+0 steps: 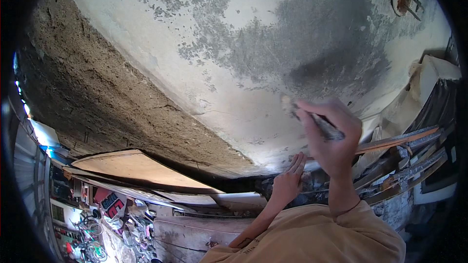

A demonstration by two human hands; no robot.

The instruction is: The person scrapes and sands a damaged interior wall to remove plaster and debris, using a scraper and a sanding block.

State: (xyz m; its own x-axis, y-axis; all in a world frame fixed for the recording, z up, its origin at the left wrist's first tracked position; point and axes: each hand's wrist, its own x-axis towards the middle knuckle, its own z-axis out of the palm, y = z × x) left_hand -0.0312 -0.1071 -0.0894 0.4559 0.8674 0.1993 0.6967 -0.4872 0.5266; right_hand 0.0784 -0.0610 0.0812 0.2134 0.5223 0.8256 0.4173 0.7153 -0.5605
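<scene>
My right hand (331, 128) is closed around a blurred paintbrush (323, 126), its light bristle end close to the plastered wall (252, 106). Whether the bristles touch the wall cannot be told. Lower and to the left, my left hand (289, 180) rests with its fingers extended at the wall's lower part; I see no object in it, though its palm side is hidden. Dark grey patches mottle the pale plaster above both hands.
A rough brown masonry strip (139, 106) borders the plaster at left. Wooden boards (398, 140) jut out at right, beside a plastic sheet (427, 106). A plywood panel (142, 170), a worn mattress (193, 230) and a bicycle (93, 228) among clutter lie at lower left.
</scene>
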